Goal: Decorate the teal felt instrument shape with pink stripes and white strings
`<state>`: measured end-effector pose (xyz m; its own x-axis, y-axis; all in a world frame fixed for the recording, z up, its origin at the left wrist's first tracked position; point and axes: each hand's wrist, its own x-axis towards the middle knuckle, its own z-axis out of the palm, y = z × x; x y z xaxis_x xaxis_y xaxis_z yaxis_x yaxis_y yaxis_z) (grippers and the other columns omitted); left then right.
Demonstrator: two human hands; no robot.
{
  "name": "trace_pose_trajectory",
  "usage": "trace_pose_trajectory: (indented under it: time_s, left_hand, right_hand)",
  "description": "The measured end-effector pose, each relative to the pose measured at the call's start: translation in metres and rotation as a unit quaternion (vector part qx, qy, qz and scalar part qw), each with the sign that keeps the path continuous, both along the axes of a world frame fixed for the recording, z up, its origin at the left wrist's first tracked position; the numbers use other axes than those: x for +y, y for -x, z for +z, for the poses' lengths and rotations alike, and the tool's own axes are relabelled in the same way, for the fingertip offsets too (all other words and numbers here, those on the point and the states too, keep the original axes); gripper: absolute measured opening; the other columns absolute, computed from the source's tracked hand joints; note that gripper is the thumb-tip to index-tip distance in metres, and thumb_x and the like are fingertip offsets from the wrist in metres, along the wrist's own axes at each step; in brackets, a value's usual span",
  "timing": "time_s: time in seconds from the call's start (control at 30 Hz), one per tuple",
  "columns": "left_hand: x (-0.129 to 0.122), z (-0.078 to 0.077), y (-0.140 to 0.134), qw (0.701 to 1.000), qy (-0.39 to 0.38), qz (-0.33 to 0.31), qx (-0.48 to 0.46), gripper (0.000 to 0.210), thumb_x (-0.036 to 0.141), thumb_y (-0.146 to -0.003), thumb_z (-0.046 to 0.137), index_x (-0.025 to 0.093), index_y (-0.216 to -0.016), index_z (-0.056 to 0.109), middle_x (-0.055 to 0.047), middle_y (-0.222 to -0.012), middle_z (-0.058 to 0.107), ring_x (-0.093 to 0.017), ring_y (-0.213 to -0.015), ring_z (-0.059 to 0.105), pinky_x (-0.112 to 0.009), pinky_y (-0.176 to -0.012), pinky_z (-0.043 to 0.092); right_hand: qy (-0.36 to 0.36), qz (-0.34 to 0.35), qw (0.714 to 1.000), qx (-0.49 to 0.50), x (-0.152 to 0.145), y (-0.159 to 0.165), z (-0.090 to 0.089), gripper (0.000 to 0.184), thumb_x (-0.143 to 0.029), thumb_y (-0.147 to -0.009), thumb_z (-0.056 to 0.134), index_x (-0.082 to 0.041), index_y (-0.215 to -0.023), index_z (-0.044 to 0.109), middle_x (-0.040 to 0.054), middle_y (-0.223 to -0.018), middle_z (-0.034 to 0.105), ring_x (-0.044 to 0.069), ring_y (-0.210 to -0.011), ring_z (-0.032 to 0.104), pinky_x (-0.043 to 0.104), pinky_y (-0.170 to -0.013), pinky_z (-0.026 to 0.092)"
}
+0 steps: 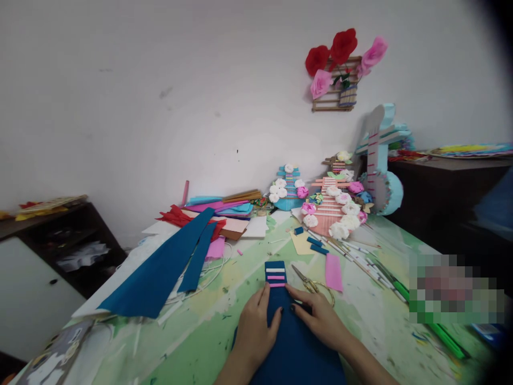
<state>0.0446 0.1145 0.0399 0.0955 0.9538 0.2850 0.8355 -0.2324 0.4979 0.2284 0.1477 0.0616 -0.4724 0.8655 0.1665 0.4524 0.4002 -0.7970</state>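
Observation:
A dark blue paper-covered shape (298, 350), narrow at its far end and wide near me, lies on the table. Across its neck run one white strip (275, 270) and two pink strips, the nearer one (277, 285) between my fingertips. My left hand (256, 321) rests on the left edge, fingers stretched and index fingertip at that strip's left end. From the other side, my right hand (318, 315) reaches in with fingers apart, its index fingertip by the right end. Gold-handled scissors (310, 280) lie just beyond my right hand.
Large blue paper pieces (160, 272) and stacked coloured paper (224, 211) lie left. A pink paper piece (334, 271), small blue rolls (316, 246) and several thin sticks (360, 256) lie right. Flower-decorated instrument models (336, 200) stand against the wall. A green cutter-like tool (444, 339) lies right.

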Motion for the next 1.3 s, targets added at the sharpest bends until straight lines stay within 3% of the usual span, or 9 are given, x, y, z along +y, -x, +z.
trace_pose_trajectory:
  time_s: [0.63, 1.0, 1.13, 1.2, 1.3]
  left_hand:
    - [0.0, 0.001, 0.0, 1.0, 0.014, -0.001, 0.002, 0.057, 0.037, -0.086, 0.039, 0.007, -0.135, 0.043, -0.019, -0.131, 0.051, -0.027, -0.122, 0.048, -0.042, -0.103, 0.04]
    - [0.001, -0.004, 0.001, 1.0, -0.012, -0.005, -0.017, 0.053, 0.036, -0.085, 0.043, 0.01, -0.132, 0.047, -0.016, -0.128, 0.055, -0.025, -0.118, 0.052, -0.04, -0.101, 0.043]
    - [0.024, 0.013, 0.046, 0.996, -0.08, 0.039, 0.01, 0.042, 0.036, -0.086, 0.043, 0.017, -0.121, 0.057, -0.01, -0.123, 0.06, -0.023, -0.115, 0.054, -0.039, -0.102, 0.041]
    - [0.042, 0.031, 0.091, 0.985, -0.106, 0.129, 0.047, 0.041, 0.037, -0.086, 0.041, 0.017, -0.118, 0.059, -0.011, -0.121, 0.061, -0.024, -0.115, 0.053, -0.041, -0.102, 0.039]
    - [0.065, 0.054, 0.169, 0.952, -0.072, 0.263, 0.138, 0.047, 0.039, -0.085, 0.042, 0.015, -0.123, 0.053, -0.015, -0.131, 0.05, -0.031, -0.124, 0.042, -0.047, -0.103, 0.033]
  right_hand:
    - [-0.003, 0.001, 1.0, -0.001, 0.0, 0.0, -0.002, 0.051, -0.019, -0.082, 0.048, -0.022, -0.133, 0.045, 0.0077, -0.129, 0.052, 0.023, -0.115, 0.054, 0.04, -0.097, 0.042]
    - [0.036, -0.002, 0.999, 0.033, 0.001, -0.001, -0.004, 0.05, -0.028, -0.081, 0.052, -0.022, -0.131, 0.05, 0.0102, -0.115, 0.065, 0.026, -0.1, 0.062, 0.041, -0.086, 0.046]
    - [0.104, -0.003, 0.99, 0.091, 0.011, -0.006, -0.017, 0.054, -0.034, -0.079, 0.055, -0.018, -0.13, 0.051, 0.0106, -0.104, 0.069, 0.027, -0.093, 0.063, 0.041, -0.08, 0.048]
    - [0.134, -0.013, 0.984, 0.113, 0.016, -0.009, -0.022, 0.059, -0.038, -0.077, 0.056, -0.014, -0.131, 0.05, 0.0107, -0.096, 0.07, 0.027, -0.087, 0.064, 0.038, -0.075, 0.049]
    - [0.157, -0.034, 0.978, 0.132, 0.023, -0.014, -0.024, 0.065, -0.04, -0.074, 0.059, -0.011, -0.131, 0.05, 0.0101, -0.091, 0.07, 0.025, -0.082, 0.063, 0.034, -0.07, 0.048]
